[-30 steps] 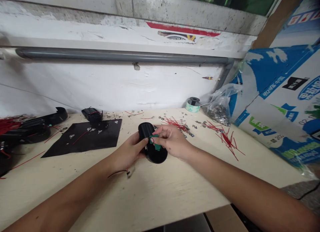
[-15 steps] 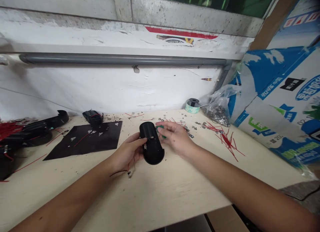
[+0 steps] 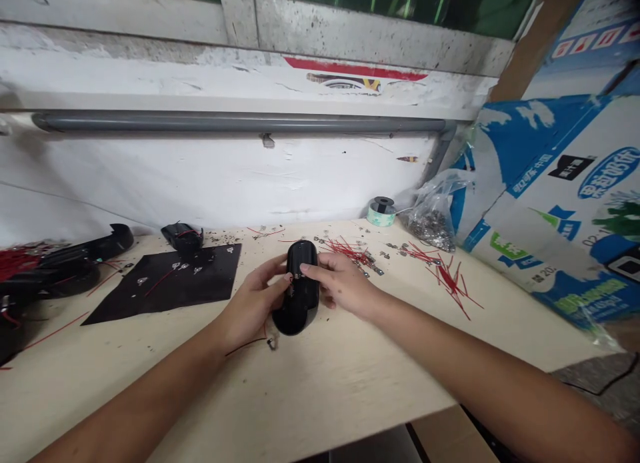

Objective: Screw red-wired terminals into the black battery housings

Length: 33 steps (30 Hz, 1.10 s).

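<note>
Over the near middle of the bench, a glossy black plastic housing (image 3: 300, 310), long with rounded ends, is gripped between both hands. My left hand (image 3: 253, 293) is closed along its left side, the thumb lying on its face. From the other side my right hand (image 3: 345, 280) grips it, thumb pressed on the upper face near a small light-coloured spot and fingers mostly behind. Thin wires with a small metal connector (image 3: 271, 344) hang below my left hand. Whatever lies behind the housing is hidden.
A black sheet (image 3: 195, 293) with small metal tabs lies left, near several black housings (image 3: 75, 263). Red wires (image 3: 453, 280) and metal tabs are scattered at the right. Tape (image 3: 381, 213), a bag of metal parts (image 3: 433, 223) and a blue-white carton (image 3: 540, 183) stand behind.
My right hand has moved in from beside the housing and now grips it. The green piece in its fingers is out of sight. The housing has turned, and red wires behind show more.
</note>
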Each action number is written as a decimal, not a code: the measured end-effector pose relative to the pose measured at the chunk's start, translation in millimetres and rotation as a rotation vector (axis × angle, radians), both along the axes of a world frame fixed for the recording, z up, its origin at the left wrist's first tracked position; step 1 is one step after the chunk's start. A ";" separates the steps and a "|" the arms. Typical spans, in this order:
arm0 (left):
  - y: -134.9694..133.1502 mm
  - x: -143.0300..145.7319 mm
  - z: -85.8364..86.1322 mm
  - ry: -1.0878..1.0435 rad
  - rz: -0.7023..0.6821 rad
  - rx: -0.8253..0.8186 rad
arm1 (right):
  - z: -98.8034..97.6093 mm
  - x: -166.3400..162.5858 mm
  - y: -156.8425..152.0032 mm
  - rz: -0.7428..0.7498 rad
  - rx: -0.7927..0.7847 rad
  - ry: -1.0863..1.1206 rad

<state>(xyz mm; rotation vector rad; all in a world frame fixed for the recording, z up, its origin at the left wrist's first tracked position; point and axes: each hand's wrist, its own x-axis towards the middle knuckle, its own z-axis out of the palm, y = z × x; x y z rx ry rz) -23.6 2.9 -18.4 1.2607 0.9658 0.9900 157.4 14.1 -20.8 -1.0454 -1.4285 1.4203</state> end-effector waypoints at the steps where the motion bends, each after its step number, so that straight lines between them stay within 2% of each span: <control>1: -0.6 -0.8 0.5 0.084 0.074 0.097 | -0.1 -0.1 -0.2 -0.034 0.039 -0.027; 3: -2.9 -2.0 2.4 0.256 0.196 0.290 | 0.0 -0.1 -0.3 -0.110 0.111 -0.069; 5: -6.0 -2.5 4.3 0.413 0.242 0.425 | 0.1 -0.3 -0.5 -0.165 0.170 -0.096; 8: -9.2 -1.3 4.1 0.564 0.256 0.501 | 0.0 -1.4 -1.1 -0.197 0.226 -0.119; 13: -8.3 0.4 -1.1 0.578 0.218 0.580 | -1.9 -2.9 -2.0 -0.190 0.242 -0.139; 20: -9.2 -0.6 -0.1 0.589 0.211 0.602 | -4.3 -3.7 -0.2 -0.166 0.228 -0.052; 25: -9.6 0.9 -0.5 0.591 0.201 0.565 | -8.4 -5.4 0.9 -0.096 0.120 0.056; 29: -7.9 1.3 -3.4 0.559 0.157 0.494 | -13.3 -6.0 3.1 -0.143 0.119 0.090; 33: -9.5 1.6 -3.7 0.529 0.109 0.507 | -13.3 -7.8 2.5 -0.168 0.037 0.134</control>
